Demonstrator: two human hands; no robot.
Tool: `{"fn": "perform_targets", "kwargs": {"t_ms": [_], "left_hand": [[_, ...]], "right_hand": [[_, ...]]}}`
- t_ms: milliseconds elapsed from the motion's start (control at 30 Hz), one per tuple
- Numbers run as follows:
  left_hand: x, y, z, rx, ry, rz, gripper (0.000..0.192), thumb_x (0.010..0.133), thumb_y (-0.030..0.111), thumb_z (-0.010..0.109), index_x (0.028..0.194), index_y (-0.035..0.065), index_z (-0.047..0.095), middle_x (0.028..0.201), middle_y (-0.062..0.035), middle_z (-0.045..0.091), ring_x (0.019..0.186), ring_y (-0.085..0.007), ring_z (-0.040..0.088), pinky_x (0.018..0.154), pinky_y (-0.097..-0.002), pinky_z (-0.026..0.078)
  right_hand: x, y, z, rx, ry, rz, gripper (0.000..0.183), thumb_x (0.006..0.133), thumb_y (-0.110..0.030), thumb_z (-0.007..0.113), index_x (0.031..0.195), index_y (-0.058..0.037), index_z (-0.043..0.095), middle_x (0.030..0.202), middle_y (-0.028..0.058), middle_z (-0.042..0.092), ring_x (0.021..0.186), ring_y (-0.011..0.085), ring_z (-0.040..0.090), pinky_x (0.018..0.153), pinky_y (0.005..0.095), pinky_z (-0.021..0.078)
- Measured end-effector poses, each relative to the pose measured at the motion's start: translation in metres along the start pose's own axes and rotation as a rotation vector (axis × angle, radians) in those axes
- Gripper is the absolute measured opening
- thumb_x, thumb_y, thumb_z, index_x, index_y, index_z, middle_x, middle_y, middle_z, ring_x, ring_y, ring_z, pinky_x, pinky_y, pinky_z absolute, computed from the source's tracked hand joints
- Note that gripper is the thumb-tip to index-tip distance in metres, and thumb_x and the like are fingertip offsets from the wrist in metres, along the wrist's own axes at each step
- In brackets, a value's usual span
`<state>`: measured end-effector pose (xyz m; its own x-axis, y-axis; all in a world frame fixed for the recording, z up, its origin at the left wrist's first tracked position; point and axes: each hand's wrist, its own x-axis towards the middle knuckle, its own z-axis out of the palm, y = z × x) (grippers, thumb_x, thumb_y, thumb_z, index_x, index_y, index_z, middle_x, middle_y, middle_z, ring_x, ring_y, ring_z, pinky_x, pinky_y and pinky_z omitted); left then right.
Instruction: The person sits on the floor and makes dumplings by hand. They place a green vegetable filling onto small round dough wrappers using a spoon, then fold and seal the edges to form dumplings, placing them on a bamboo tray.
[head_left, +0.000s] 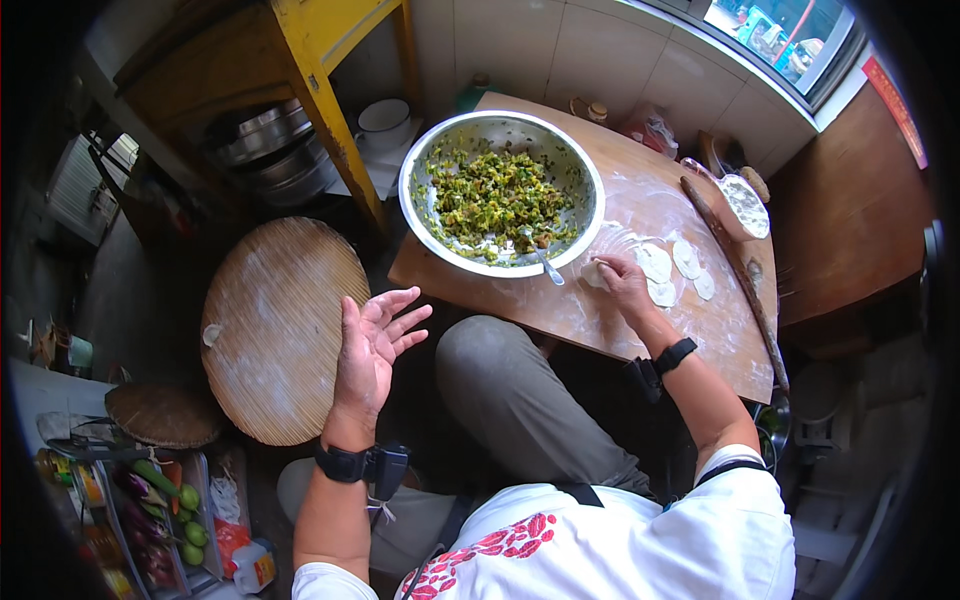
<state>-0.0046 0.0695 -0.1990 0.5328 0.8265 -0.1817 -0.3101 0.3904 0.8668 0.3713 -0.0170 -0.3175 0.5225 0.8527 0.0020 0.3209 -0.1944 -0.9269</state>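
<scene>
My right hand (626, 286) pinches the edge of a thin round dough wrapper (595, 274) at the near side of a floured wooden board (570, 315). Several more dough wrappers (653, 262) lie just to its right, some overlapping. My left hand (373, 341) is held up with the palm open and fingers apart, nothing in it. Beyond both hands, a large steel basin (411, 217) holds chopped green vegetable filling (495, 191). A metal spoon (553, 271) rests in the filling, its handle over the basin's near rim. Left of my left hand is a round ribbed tray (285, 322) dusted with flour.
One small dumpling-like dough piece (212, 335) sits at the tray's left edge. A long wooden rolling pin (731, 277) lies along the board's right side, beside an open bag of flour (744, 208). A yellow table leg (330, 112) stands behind the tray. Vegetables fill bins (161, 517) at lower left.
</scene>
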Motion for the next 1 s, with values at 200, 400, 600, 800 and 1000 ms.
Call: {"fn": "perform_targets", "kwargs": {"t_ms": [200, 400, 600, 800, 1000], "left_hand": [[-0.007, 0.001, -0.007, 0.002, 0.011, 0.011, 0.068, 0.09, 0.059, 0.017, 0.112, 0.004, 0.05, 0.123, -0.0161, 0.049, 0.112, -0.0302, 0.049, 0.091, -0.0383, 0.04], [-0.02, 0.01, -0.01, -0.006, 0.055, 0.069, 0.067, 0.09, 0.058, 0.018, 0.11, 0.0044, 0.051, 0.121, -0.0162, 0.051, 0.111, -0.0303, 0.05, 0.09, -0.0377, 0.04], [-0.049, 0.022, -0.039, -0.068, 0.154, 0.193, 0.066, 0.091, 0.057, 0.017, 0.105, 0.0037, 0.052, 0.117, -0.0166, 0.053, 0.106, -0.0261, 0.054, 0.086, -0.0339, 0.043], [-0.085, 0.03, -0.079, -0.043, 0.369, 0.353, 0.062, 0.091, 0.057, 0.021, 0.099, 0.0048, 0.054, 0.106, -0.0124, 0.059, 0.096, -0.0223, 0.059, 0.08, -0.031, 0.045], [-0.121, 0.045, -0.118, -0.029, 0.822, 0.651, 0.05, 0.093, 0.045, 0.032, 0.099, 0.0004, 0.053, 0.101, -0.0107, 0.058, 0.088, -0.0175, 0.059, 0.069, -0.0256, 0.046]], "right_hand": [[-0.038, -0.048, -0.011, 0.735, -0.132, 0.522, 0.025, 0.086, -0.008, 0.049, 0.111, -0.0024, 0.046, 0.102, 0.0095, 0.055, 0.088, 0.0189, 0.058, 0.065, 0.026, 0.0495], [-0.063, -0.102, -0.022, 0.856, -0.222, 0.624, 0.026, 0.088, -0.008, 0.046, 0.113, -0.0003, 0.045, 0.104, 0.0135, 0.055, 0.091, 0.0231, 0.058, 0.066, 0.0257, 0.0509], [-0.067, -0.171, 0.023, 0.751, -0.554, 0.511, 0.025, 0.089, -0.008, 0.045, 0.113, -0.0011, 0.047, 0.101, 0.0111, 0.058, 0.09, 0.0207, 0.059, 0.066, 0.0261, 0.0507], [-0.083, -0.262, 0.134, 0.614, -0.89, 0.348, 0.021, 0.091, -0.017, 0.048, 0.107, -0.0035, 0.052, 0.101, 0.01, 0.06, 0.096, 0.0249, 0.061, 0.074, 0.0309, 0.0538], [-0.091, -0.298, 0.288, 0.419, -1.146, 0.243, 0.027, 0.089, -0.015, 0.052, 0.11, 0.0005, 0.051, 0.103, 0.0093, 0.058, 0.096, 0.0211, 0.058, 0.083, 0.0366, 0.0485]]}}
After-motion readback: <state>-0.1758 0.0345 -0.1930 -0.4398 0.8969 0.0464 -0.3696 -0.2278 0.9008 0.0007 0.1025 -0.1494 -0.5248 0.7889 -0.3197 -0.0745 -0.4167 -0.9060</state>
